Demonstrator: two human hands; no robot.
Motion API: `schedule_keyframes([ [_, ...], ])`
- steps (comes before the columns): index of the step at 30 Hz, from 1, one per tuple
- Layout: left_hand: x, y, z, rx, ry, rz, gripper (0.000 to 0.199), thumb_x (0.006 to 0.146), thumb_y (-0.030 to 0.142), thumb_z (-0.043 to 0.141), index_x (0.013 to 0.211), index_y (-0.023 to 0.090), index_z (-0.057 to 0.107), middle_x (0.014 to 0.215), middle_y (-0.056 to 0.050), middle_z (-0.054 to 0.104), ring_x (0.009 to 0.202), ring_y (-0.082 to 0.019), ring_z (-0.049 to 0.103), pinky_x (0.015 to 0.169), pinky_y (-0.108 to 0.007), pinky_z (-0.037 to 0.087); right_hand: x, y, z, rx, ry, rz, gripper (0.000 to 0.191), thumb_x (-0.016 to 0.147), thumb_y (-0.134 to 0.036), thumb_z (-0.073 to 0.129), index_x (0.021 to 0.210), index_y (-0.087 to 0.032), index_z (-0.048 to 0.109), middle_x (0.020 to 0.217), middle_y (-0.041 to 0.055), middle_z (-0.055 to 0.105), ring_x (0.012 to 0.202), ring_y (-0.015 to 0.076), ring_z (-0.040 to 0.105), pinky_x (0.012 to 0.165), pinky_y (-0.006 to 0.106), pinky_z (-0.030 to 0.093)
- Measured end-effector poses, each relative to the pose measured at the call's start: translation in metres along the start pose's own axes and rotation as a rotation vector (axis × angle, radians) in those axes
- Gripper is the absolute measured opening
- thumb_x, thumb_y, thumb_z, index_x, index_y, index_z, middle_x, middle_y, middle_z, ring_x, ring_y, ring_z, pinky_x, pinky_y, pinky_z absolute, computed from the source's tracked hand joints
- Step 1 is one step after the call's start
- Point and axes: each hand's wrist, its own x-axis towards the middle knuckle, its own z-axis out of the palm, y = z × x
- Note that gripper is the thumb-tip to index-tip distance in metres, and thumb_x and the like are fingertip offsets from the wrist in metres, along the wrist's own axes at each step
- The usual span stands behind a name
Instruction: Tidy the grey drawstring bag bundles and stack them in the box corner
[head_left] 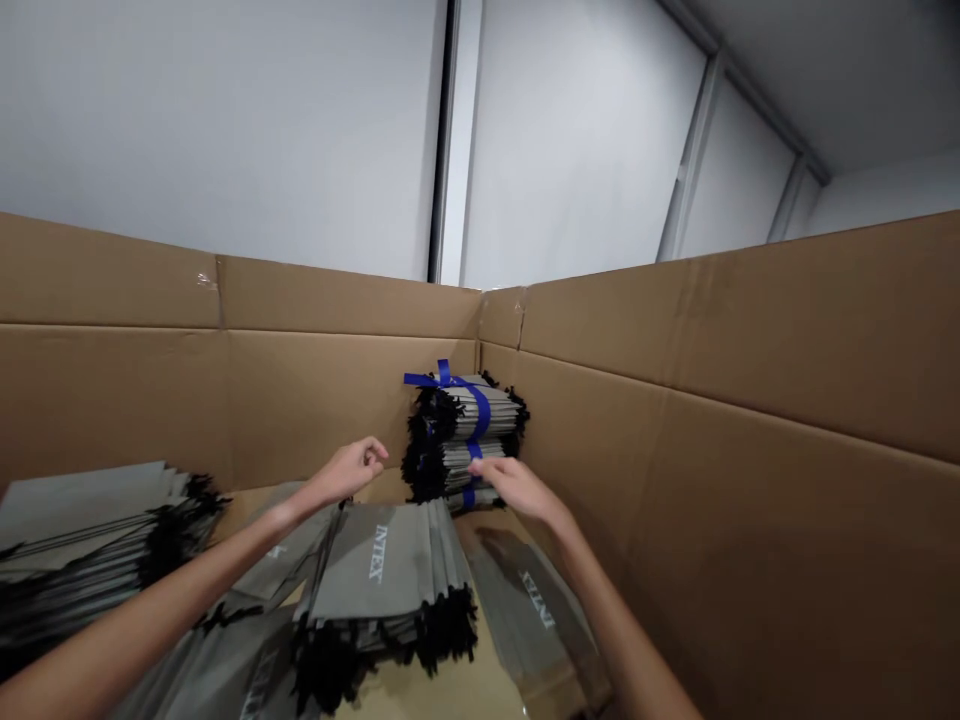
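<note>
Grey drawstring bags with black cords stand tied with blue ribbon in a stacked bundle in the far corner of a large cardboard box. My right hand is in front of the bundle's lower part, fingers stretched out to the left; I cannot tell whether it touches. To the left of the bundle, my left hand hovers with loosely curled fingers and nothing in it. Between my arms sits a loose stack of grey bags printed INTEX, cord ends toward me.
Another pile of grey bags lies at the left, partly behind my left forearm. More INTEX bags lie flat beside the right box wall. Tall white panels rise beyond the box.
</note>
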Motion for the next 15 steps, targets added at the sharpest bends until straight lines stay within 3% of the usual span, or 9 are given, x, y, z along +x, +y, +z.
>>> schedule_keyframes([
  [3,-0.026,-0.002,-0.008,0.020,0.031,-0.028,0.030,0.104,0.036,0.074,0.128,0.017,0.071,0.128,-0.009,0.074,0.108,-0.025,0.075,0.094,-0.047,0.065,-0.022,0.027,0.032,0.029,-0.053,0.108,0.026,0.100,-0.043,0.078,0.104,-0.018,0.081,0.117,0.0085,0.083,0.118,0.0285,0.075,0.116,0.053,0.049],
  [7,-0.064,-0.029,-0.008,-0.056,0.195,-0.175,0.035,0.104,0.039,0.074,0.130,0.017,0.071,0.133,-0.008,0.073,0.115,-0.030,0.074,0.098,-0.050,0.064,-0.035,0.067,0.075,0.144,0.018,0.241,0.035,0.104,-0.042,0.074,0.130,-0.018,0.073,0.147,0.0118,0.069,0.141,0.0324,0.062,0.124,0.062,0.041],
  [11,-0.100,-0.062,0.012,-0.230,0.332,-0.381,0.044,0.105,0.050,0.070,0.132,0.016,0.071,0.138,-0.008,0.072,0.126,-0.036,0.070,0.107,-0.055,0.058,-0.035,0.102,0.111,0.368,0.081,0.333,0.051,0.106,-0.054,0.067,0.144,-0.019,0.067,0.163,0.0143,0.058,0.154,0.0354,0.050,0.129,0.064,0.033],
  [15,-0.115,-0.082,0.044,-0.488,0.271,-0.547,0.056,0.104,0.066,0.050,0.129,0.021,0.073,0.144,-0.014,0.076,0.137,-0.036,0.070,0.113,-0.050,0.056,-0.032,0.125,0.137,0.579,0.095,0.373,0.071,0.098,-0.072,0.066,0.145,-0.019,0.069,0.169,0.0145,0.053,0.161,0.0330,0.043,0.135,0.055,0.026],
])
